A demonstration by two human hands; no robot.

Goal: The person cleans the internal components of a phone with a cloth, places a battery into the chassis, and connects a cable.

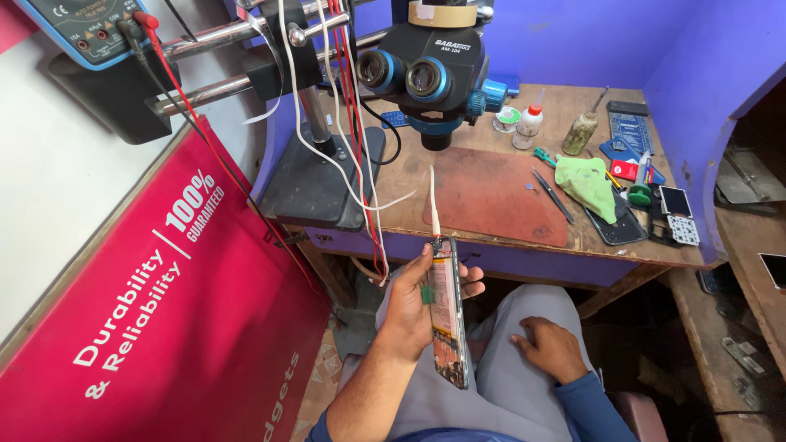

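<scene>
Head view showed the left hand (412,304) clasping an opened phone (447,315) by its long edges, below the microscope (432,69); light, stiff, probably fragile; right hand (552,347) rested empty, loosely curled, on the thigh

Hidden, cropped and unreadable parts

The left hand (413,307) covers the near edge of the opened phone (446,319), whose board parts are too small to tell apart. The meter (86,29) is cut by the top edge, as are the microscope (430,69) head and its rods. The green cloth (589,184) hides part of a dark phone (620,229) on the bench (491,176). Both forearms run off the bottom edge; the right hand (550,348) curls its fingers out of sight.
</scene>
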